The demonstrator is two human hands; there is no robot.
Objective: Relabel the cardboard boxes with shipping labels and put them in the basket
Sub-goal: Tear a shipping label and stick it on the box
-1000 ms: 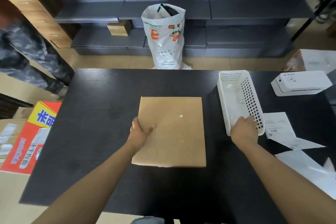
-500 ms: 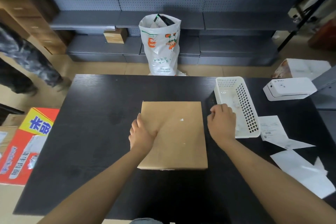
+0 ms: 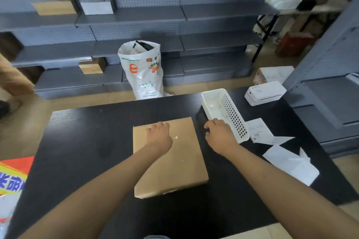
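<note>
A flat brown cardboard box (image 3: 180,161) lies in the middle of the black table (image 3: 87,141), with no label showing on its top. My left hand (image 3: 159,136) rests on the box's far part, fingers curled at the far edge. The white perforated basket (image 3: 233,116) stands just right of the box and looks empty. My right hand (image 3: 219,134) sits between box and basket at the basket's near-left corner, with bent fingers against its wall. A printed shipping label (image 3: 258,132) lies to the right of the basket.
A white label printer (image 3: 264,93) sits at the table's far right. White backing sheets (image 3: 289,163) lie near the right edge. A white plastic sack (image 3: 143,72) stands on the floor beyond the table, before grey shelving. A red and yellow carton (image 3: 11,176) is at the left.
My left hand moved from the box's left edge to its far edge. My right hand went from the basket's near end to its near-left corner. The view tilted upward.
</note>
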